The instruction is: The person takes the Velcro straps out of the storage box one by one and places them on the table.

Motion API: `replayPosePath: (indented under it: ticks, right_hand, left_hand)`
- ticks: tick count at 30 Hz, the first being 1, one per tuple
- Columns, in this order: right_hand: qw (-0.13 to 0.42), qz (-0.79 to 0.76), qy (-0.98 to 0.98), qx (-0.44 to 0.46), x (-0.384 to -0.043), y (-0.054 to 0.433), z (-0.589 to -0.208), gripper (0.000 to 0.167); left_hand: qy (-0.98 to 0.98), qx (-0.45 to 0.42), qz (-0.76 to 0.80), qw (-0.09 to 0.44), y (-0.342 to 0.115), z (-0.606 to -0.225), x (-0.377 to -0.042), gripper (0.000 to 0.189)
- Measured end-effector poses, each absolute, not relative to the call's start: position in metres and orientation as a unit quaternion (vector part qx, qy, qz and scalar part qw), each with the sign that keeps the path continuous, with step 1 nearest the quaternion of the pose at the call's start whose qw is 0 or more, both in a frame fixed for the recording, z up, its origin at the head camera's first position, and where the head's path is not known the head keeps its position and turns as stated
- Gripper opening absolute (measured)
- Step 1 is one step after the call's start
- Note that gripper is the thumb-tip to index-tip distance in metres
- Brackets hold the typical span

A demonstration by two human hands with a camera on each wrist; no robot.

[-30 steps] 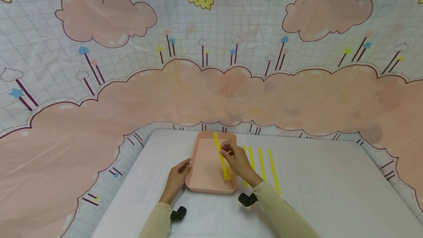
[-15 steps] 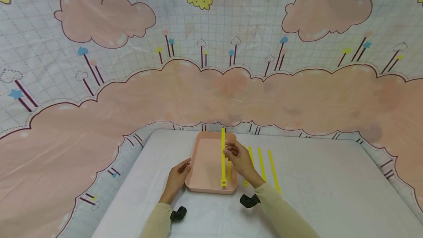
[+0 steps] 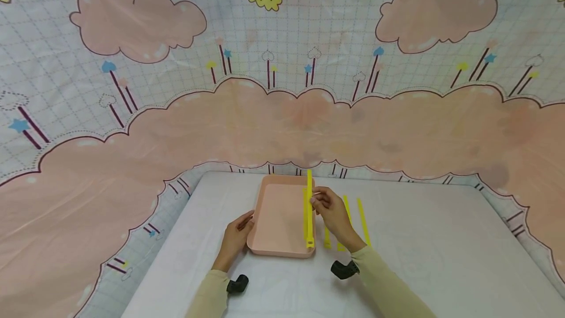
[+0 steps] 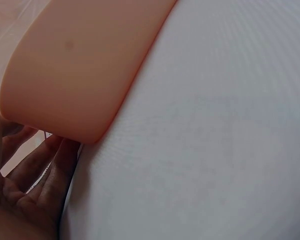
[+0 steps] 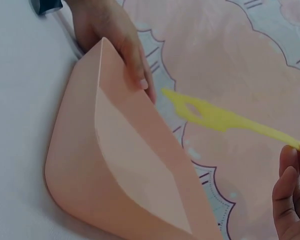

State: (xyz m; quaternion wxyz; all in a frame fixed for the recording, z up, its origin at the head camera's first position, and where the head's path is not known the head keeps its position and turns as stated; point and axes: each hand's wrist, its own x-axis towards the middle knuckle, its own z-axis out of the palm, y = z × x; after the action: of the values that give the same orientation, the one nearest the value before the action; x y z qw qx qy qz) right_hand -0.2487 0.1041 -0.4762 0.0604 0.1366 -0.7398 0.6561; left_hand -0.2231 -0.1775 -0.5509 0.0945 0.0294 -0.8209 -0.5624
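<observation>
My right hand (image 3: 333, 212) pinches a yellow cable tie (image 3: 310, 222) partway along its length, over the right side of a pink tray (image 3: 278, 254). The slotted head of the tie points toward me in the head view, and the right wrist view shows this slotted end (image 5: 202, 112) beyond the fingertips. A second yellow tie (image 3: 305, 215) lies in the tray, partly covered by the held one. At the tray's left edge, my left hand (image 3: 234, 239) grips the rim, its thumb tip (image 5: 142, 84) over the wall and the other fingers against the outside.
Several more yellow ties (image 3: 364, 220) lie on the white table (image 3: 441, 249) right of the tray, some partly hidden by my right hand and forearm. A patterned cloth (image 3: 309, 126) hangs behind the table. Each wrist carries a black device (image 3: 344, 270).
My right hand has moved right with the pinched tie, which has swung from a slant to nearly straight and now overlaps the tray's right side. The left hand stays at the rim.
</observation>
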Motion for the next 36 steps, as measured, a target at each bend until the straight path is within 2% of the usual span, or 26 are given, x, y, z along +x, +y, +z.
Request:
replayPosePath:
  ticks: [36]
  right_hand:
    - [0.080,0.678,-0.727,0.075,-0.237,0.166,-0.458,0.031]
  left_hand:
    - [-0.825,0.035,-0.556,0.098,-0.177,-0.551,-0.223,0.036]
